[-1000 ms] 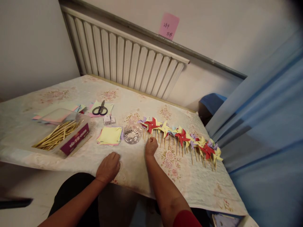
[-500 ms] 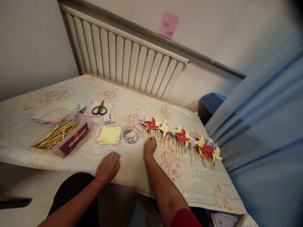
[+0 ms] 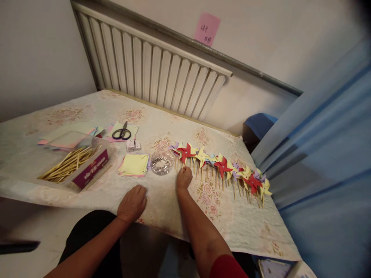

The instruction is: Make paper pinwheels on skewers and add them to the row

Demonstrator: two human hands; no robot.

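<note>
Head view: a desk under a pale, flower-printed cloth stands against a white ribbed radiator. A pink note is stuck on the wall above, and a blue curtain hangs at the right.

A row of paper pinwheels – red, yellow, lilac, each on a thin wooden stick – lies overlapping along the desk's right half. The right hand sits at the row's left end with its fingers curled over the sticks; whether it pinches one cannot be told. The left hand lies palm down near the front edge, fingers relaxed, holding nothing.

To the left are a clear dish of pins, yellow paper squares, a box of wooden sticks and scissors.
</note>
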